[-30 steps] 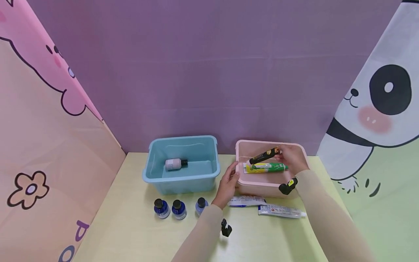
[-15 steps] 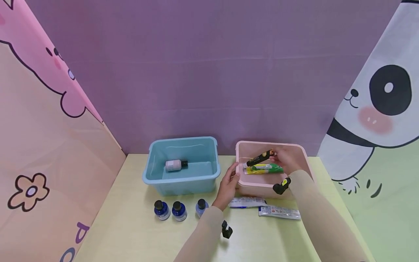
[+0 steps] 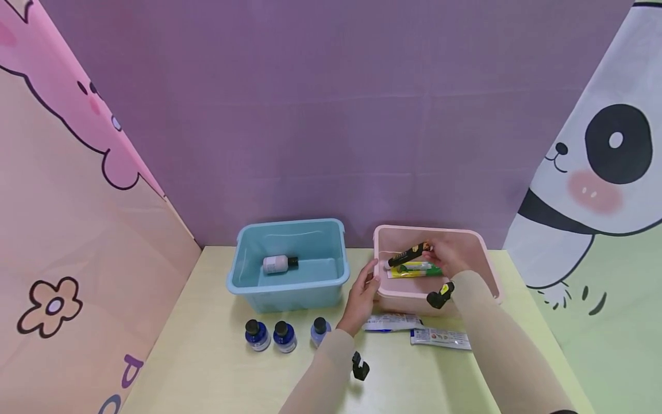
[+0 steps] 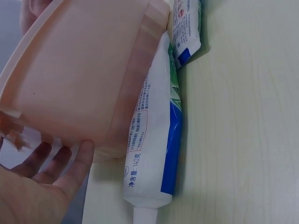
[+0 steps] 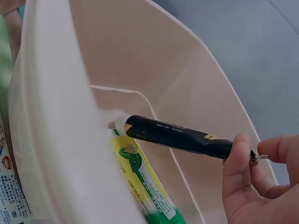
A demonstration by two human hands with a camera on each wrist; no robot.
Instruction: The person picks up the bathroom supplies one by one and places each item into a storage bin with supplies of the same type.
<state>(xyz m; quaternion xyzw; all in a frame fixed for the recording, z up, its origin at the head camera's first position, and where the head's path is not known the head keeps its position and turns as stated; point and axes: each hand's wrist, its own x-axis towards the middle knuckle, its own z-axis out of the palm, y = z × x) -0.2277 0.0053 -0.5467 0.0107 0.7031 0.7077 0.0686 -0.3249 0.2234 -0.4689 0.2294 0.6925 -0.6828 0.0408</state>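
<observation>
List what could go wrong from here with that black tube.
The right hand pinches the black tube only near its tail, so it might slip or swing. It could end up lying across the yellow-green tube below. If the left hand pushes the pink bin, the white-and-blue tube close beside it might get nudged.

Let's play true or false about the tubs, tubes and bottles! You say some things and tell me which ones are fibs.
1. The left hand touches the pink tub. True.
2. The right hand holds a bottle. False: the right hand holds a black tube.
3. A pale bottle lies on its side in the blue tub. True.
4. Five bottles stand on the table. False: I see three bottles standing there.
5. The yellow-and-green tube lies in the pink tub. True.
</observation>
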